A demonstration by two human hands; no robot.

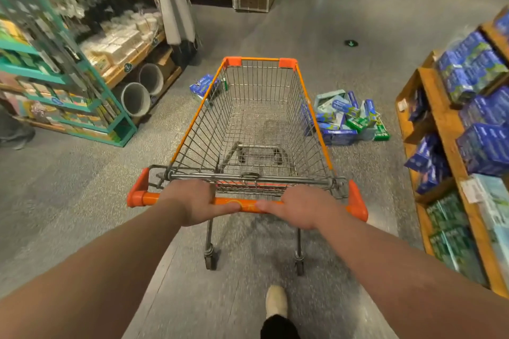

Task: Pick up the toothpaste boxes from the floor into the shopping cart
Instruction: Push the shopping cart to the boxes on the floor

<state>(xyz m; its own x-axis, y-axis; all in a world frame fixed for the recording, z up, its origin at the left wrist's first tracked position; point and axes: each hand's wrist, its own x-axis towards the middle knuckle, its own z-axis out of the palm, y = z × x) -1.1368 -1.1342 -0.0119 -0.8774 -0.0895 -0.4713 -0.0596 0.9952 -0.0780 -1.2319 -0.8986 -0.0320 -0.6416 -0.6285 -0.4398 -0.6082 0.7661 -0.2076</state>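
Gripping the handle (153, 197) of the empty shopping cart (260, 58) with left hand (197, 202) and right hand (300, 208), fingers curled over the bar, likely to park it between the toothpaste boxes (347, 118) heaped on the floor (82, 187) right of its basket and stray boxes (205, 85) at its front-left

A teal metal shelf rack (82, 107) stands at 9 o'clock. Just beside it, two grey open-mouthed tubs (136, 99) lie on their sides under a wooden shelf. At 3 o'clock, tiered wooden shelving (443, 124) carries blue and green cartons (484, 146). A round green floor sticker (351, 42) lies at 1 o'clock, and a pale shoe (276, 300) at 6.
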